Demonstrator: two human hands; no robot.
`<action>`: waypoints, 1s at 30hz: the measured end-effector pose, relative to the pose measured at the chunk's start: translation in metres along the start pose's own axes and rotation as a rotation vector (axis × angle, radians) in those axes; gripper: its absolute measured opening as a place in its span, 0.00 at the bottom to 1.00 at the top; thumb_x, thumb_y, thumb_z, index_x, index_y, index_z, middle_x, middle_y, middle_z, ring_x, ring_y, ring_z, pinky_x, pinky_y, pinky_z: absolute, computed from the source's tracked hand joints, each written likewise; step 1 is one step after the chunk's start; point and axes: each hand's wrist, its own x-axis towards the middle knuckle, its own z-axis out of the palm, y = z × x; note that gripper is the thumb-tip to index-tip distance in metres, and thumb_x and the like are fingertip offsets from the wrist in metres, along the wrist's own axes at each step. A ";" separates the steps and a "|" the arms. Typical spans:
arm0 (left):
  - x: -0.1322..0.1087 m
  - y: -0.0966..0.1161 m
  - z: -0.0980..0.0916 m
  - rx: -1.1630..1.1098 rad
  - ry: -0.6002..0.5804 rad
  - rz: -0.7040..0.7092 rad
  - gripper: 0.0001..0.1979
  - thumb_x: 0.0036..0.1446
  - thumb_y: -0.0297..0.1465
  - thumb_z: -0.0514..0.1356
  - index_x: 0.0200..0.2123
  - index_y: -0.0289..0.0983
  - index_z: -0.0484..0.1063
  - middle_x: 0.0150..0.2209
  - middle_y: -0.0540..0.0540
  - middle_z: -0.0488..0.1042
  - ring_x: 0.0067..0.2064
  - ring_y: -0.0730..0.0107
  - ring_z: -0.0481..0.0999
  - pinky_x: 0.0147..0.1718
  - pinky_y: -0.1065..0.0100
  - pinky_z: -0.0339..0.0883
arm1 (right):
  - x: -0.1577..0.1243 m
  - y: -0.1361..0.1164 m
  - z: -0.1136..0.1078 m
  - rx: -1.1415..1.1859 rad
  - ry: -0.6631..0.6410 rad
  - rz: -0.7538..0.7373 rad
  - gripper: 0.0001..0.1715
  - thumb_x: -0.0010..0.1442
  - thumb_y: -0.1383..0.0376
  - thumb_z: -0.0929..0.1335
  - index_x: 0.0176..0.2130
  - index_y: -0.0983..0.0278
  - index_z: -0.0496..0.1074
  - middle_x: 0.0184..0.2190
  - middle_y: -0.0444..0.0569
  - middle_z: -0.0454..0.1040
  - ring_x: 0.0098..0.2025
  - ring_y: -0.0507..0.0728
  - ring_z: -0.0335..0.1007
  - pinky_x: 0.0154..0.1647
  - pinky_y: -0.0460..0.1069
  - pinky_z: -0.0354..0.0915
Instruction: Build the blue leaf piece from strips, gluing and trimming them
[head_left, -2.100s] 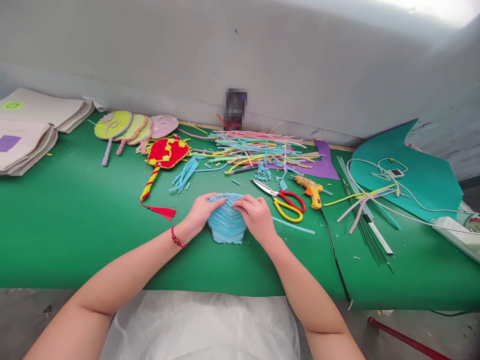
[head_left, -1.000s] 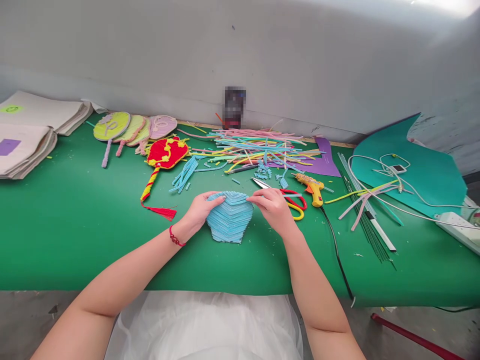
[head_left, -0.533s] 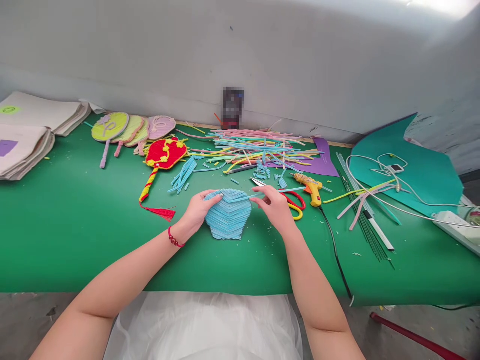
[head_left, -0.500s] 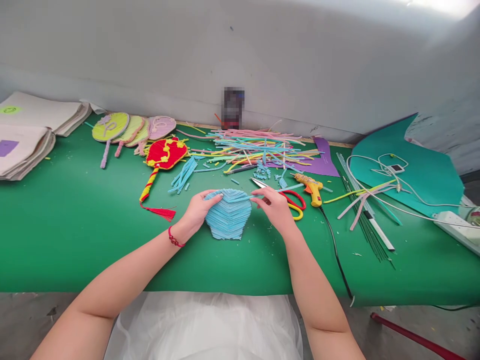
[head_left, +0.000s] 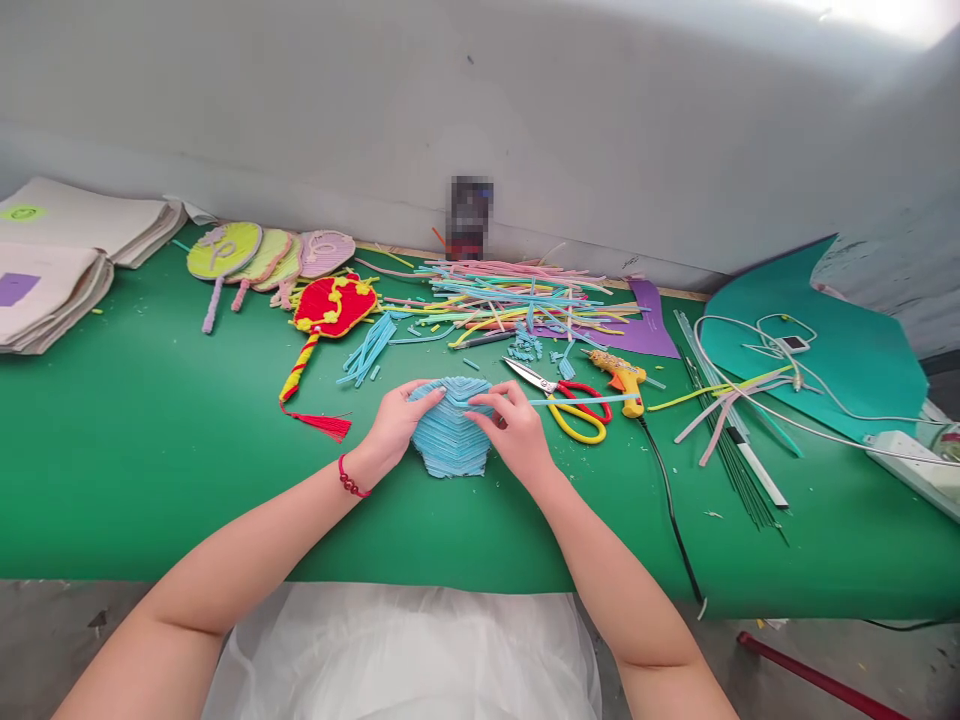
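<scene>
A blue fan-shaped piece (head_left: 451, 440), covered in slanting rows of fuzzy strips, lies in front of me on the green table. My left hand (head_left: 401, 420) grips its upper left edge, thumb on top. Over its upper right part, my right hand (head_left: 506, 420) pinches a light blue strip (head_left: 581, 401), whose long free end sticks out to the right above the scissors. The scissors (head_left: 562, 395), with red and yellow handles, lie just right of that hand. Beyond them rests a yellow glue gun (head_left: 622, 380).
Coloured strips (head_left: 517, 300) are heaped at the back, with cut blue strips (head_left: 367, 350) nearer. A red fan (head_left: 334, 305) and paler fans (head_left: 225, 250) lie left, beside books (head_left: 82, 225). Thin rods, cables (head_left: 825, 400) and a teal sheet (head_left: 862, 340) occupy the right.
My right hand has moved left, from the piece's right edge to over its surface, pinching the strip. More of the scissors now shows. My left hand has stayed in place.
</scene>
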 end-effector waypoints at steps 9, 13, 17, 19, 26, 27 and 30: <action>-0.004 -0.002 0.003 0.067 -0.013 0.031 0.18 0.41 0.37 0.69 0.35 0.34 0.76 0.33 0.44 0.78 0.33 0.66 0.75 0.33 0.67 0.70 | -0.001 -0.003 0.005 -0.055 0.033 -0.031 0.06 0.59 0.63 0.67 0.35 0.59 0.75 0.33 0.45 0.65 0.25 0.47 0.59 0.28 0.45 0.61; -0.005 -0.001 0.003 0.086 -0.020 0.044 0.17 0.42 0.38 0.69 0.35 0.35 0.76 0.34 0.44 0.78 0.34 0.66 0.76 0.34 0.67 0.70 | 0.000 -0.001 0.003 -0.035 0.047 -0.025 0.06 0.59 0.63 0.67 0.33 0.59 0.75 0.33 0.45 0.65 0.24 0.47 0.58 0.28 0.44 0.61; -0.004 -0.002 0.004 0.087 -0.003 0.045 0.17 0.41 0.38 0.69 0.35 0.35 0.76 0.34 0.44 0.78 0.34 0.66 0.76 0.34 0.67 0.70 | -0.001 -0.002 0.004 -0.081 0.034 -0.018 0.07 0.59 0.61 0.67 0.34 0.59 0.75 0.35 0.45 0.67 0.23 0.46 0.58 0.28 0.44 0.61; -0.004 -0.003 0.004 0.087 0.006 0.045 0.18 0.41 0.38 0.69 0.35 0.34 0.76 0.34 0.44 0.78 0.33 0.66 0.75 0.34 0.67 0.70 | -0.002 -0.002 0.005 -0.126 0.042 -0.024 0.07 0.59 0.61 0.67 0.34 0.60 0.75 0.34 0.45 0.68 0.23 0.46 0.59 0.28 0.44 0.61; -0.006 -0.002 0.005 0.006 0.031 0.029 0.18 0.40 0.37 0.69 0.35 0.35 0.76 0.33 0.45 0.78 0.33 0.68 0.75 0.34 0.68 0.69 | -0.003 -0.001 0.011 -0.249 0.113 -0.126 0.11 0.61 0.60 0.65 0.34 0.61 0.75 0.32 0.45 0.71 0.26 0.47 0.65 0.26 0.43 0.59; -0.007 -0.002 0.005 -0.005 0.039 0.030 0.18 0.40 0.37 0.70 0.35 0.35 0.76 0.33 0.45 0.78 0.33 0.68 0.75 0.34 0.68 0.69 | -0.003 -0.001 0.011 -0.257 0.121 -0.140 0.12 0.62 0.60 0.64 0.34 0.61 0.75 0.32 0.46 0.72 0.26 0.47 0.66 0.26 0.43 0.59; -0.007 -0.002 0.006 -0.024 0.052 0.038 0.18 0.39 0.37 0.70 0.35 0.35 0.76 0.33 0.45 0.78 0.33 0.67 0.75 0.34 0.67 0.69 | -0.003 0.000 0.013 -0.284 0.125 -0.172 0.13 0.63 0.60 0.63 0.34 0.60 0.75 0.31 0.46 0.72 0.28 0.48 0.67 0.27 0.43 0.59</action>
